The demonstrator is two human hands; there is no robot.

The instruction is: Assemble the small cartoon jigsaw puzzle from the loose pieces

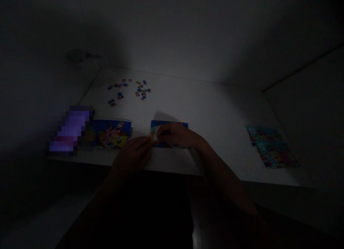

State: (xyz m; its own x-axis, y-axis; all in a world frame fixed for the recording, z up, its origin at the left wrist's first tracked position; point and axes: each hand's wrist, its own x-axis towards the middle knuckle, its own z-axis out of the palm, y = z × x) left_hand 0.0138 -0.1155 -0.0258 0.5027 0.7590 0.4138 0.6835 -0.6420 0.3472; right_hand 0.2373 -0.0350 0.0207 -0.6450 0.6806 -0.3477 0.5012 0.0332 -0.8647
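In the dim head view, a partly assembled jigsaw puzzle (154, 124) with a blue border lies near the table's front edge. A pale gap shows on its left side. My right hand (179, 135) is over it, fingers curled and thumb and fingertips drawn together at that gap; what they pinch, if anything, is hidden. From the left, my left hand (135, 151) reaches in with fingers stretched out, its fingertips at the puzzle's lower left edge. Just left of that hand lies a cartoon picture sheet (113, 133), partly covered by it.
Several loose puzzle pieces (142, 90) are scattered at the back left of the white table (204, 102). A pixelated, lit purple object (71, 129) stands at the left edge. Another colourful assembled puzzle (272, 147) lies far right. Walls border the table.
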